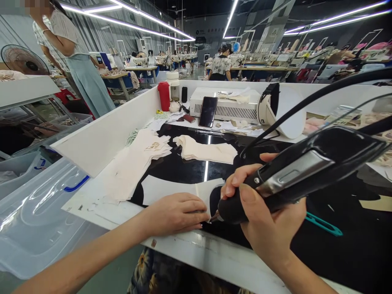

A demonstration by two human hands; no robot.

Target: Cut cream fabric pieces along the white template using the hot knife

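Note:
My right hand (272, 224) is wrapped round a thick black corded handheld tool (300, 175) with a silver lever on its side. Its narrow metal tip points down to the left, at the near right corner of a white fabric piece (171, 190). Fingers stretched out, my left hand (180, 214) lies flat on that piece close to the tip. Whether the tip touches the fabric I cannot tell. Under the piece is a glossy black work surface (352, 261). Behind it lie a stack of pale fabric pieces (208, 151) and a larger pale pile (134, 163).
A white vented box (226, 104) stands at the back, a phone (208, 111) leaning on it. Left of it are a red cup (164, 96) and a jar (173, 87). A teal slotted tool (323, 223) lies right. Black cables (312, 98) arch overhead. A clear plastic bin (39, 220) sits left.

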